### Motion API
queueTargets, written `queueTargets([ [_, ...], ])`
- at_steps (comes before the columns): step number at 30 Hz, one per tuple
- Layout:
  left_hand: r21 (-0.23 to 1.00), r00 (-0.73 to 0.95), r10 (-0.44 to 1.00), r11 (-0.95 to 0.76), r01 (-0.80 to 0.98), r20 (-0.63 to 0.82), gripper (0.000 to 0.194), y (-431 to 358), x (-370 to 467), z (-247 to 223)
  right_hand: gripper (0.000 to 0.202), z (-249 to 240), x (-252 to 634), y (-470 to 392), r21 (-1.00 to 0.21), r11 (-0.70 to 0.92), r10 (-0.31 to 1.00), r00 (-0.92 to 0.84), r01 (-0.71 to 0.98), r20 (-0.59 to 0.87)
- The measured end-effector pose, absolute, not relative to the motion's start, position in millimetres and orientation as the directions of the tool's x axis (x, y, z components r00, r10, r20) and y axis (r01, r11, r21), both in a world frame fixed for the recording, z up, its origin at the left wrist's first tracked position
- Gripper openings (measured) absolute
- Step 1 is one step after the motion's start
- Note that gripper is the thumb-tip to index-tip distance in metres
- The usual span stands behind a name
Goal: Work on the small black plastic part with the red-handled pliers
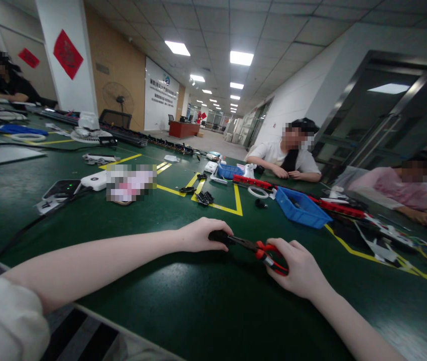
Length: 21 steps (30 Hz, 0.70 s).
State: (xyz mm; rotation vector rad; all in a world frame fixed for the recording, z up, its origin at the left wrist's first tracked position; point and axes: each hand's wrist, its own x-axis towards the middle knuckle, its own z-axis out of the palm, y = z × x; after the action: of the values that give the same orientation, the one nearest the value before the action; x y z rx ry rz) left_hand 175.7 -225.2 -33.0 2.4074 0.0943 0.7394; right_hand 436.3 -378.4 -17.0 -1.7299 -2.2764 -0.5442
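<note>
At the far left a person in black (23, 89) sits at the green bench (130, 301), and a blue bundle (21, 129) lies near a white ring. A red paper diamond (67, 53) hangs on the pillar behind. Nearer, a dark box (62, 188) showing green lights lies just beside a white box (96, 181), followed by a flat slab (132, 188) with a blurred face.

The left hand (201, 234) reaches in over the bench, thumb and fingers curled shut around a black part (218, 235), which they partly hide. Beyond this hand, small black pieces (204, 198) lie in a heap inside yellow tape lines (239, 200).

The part's right end meets the nose of the pliers, or nearly so; whether the jaws bite on it I cannot tell. The pliers (261, 250) slant down to the right, and the right hand (296, 265) wraps its fingers around their red-and-black handles.

Past the pliers, a blue tray (300, 213) stands beside a red strip. Across the bench sits a person in white (268, 151); farther right, a person in pink (390, 183) leans over the bench.
</note>
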Motion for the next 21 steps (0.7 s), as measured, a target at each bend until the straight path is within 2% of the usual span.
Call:
queueTargets([
  [11, 0.56, 0.87, 0.204, -0.823, -0.096, 0.448, 0.034, -226.3, 174.2, -29.4, 0.041, -18.8, 442.1, -377.2, 0.271, 0.255, 0.809, -0.358, 0.928, 0.466],
  [21, 0.624, 0.853, 0.25, -0.774, -0.108, 0.458, 0.036, -225.2, 175.6, -32.7, 0.041, -17.8, 441.7, -376.3, 0.393, 0.224, 0.713, -0.425, 0.892, 0.558],
])
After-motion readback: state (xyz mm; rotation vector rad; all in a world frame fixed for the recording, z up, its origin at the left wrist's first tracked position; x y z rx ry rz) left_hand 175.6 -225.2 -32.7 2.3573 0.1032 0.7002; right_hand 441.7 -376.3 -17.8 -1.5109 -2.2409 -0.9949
